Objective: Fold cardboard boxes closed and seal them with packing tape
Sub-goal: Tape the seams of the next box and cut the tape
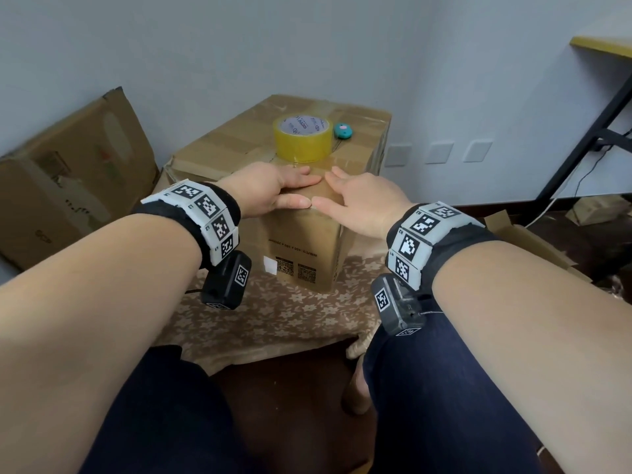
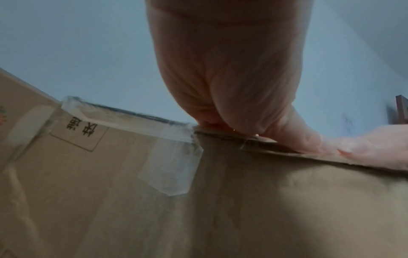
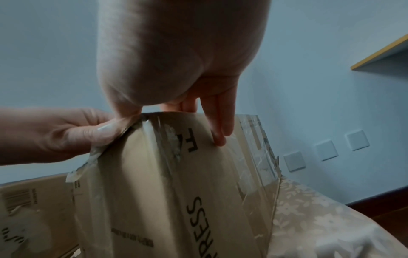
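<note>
A small brown cardboard box (image 1: 302, 241) stands on the flower-patterned cloth, its flaps folded down. Both hands lie flat on its top with straight fingers. My left hand (image 1: 290, 189) presses the left half and my right hand (image 1: 342, 195) the right half; the thumb tips meet at the front top edge. In the left wrist view the palm (image 2: 238, 113) bears on the box's edge (image 2: 253, 139). In the right wrist view straight fingers (image 3: 220, 129) lie on the box (image 3: 154, 192), which carries old clear tape. A yellow tape roll (image 1: 302, 140) stands on the bigger box (image 1: 232, 145) behind.
A small teal round object (image 1: 343, 130) lies beside the tape roll. Flattened cardboard (image 1: 68, 179) leans on the wall at left. More cardboard (image 1: 537, 244) lies on the floor at right, below a desk with black legs (image 1: 581, 142). The cloth (image 1: 290, 316) covers a low table.
</note>
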